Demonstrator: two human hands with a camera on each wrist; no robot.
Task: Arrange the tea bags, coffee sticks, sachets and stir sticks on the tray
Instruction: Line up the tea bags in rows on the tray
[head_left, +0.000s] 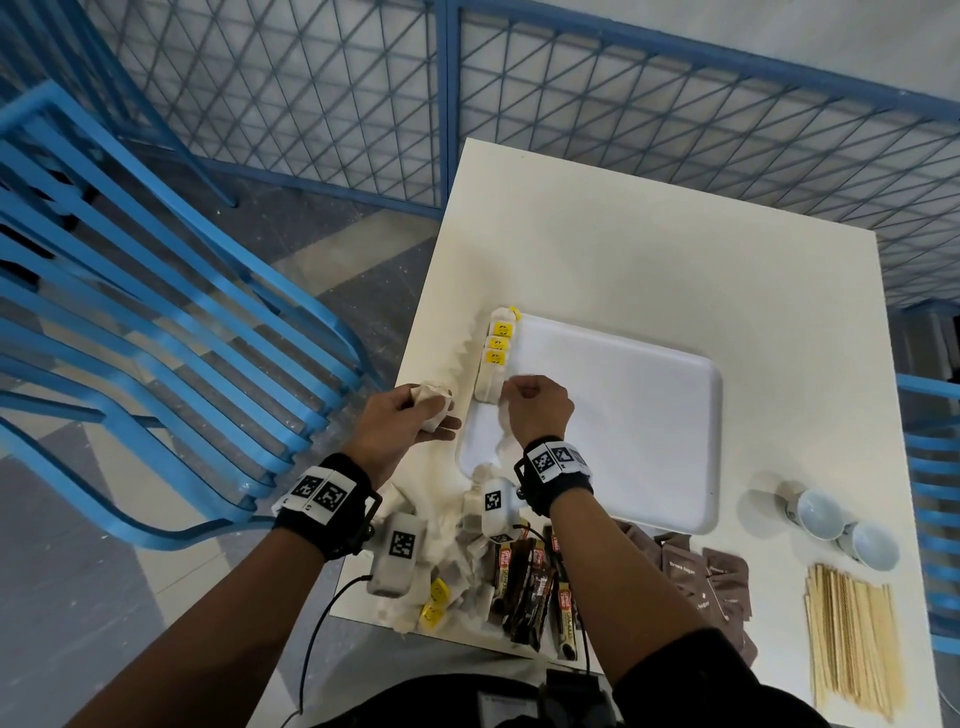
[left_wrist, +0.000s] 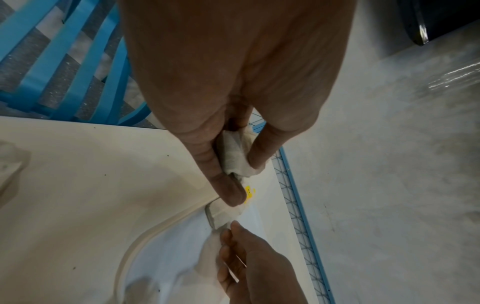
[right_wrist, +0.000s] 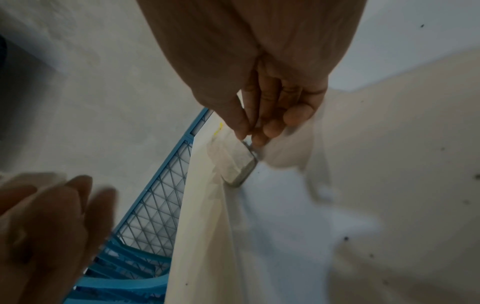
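**White table carrying the tray and supplies**

A white square table (head_left: 649, 260) is standing beside a blue chair (head_left: 130, 338). A white tray (head_left: 649, 415) is lying on it, with loose tea bags (head_left: 452, 582), dark coffee sticks (head_left: 530, 587) and brown sachets (head_left: 696, 577) sitting along the near edge. Wooden stir sticks (head_left: 852, 634) are lying at the near right corner, two small white cups (head_left: 841, 525) resting just beyond them.
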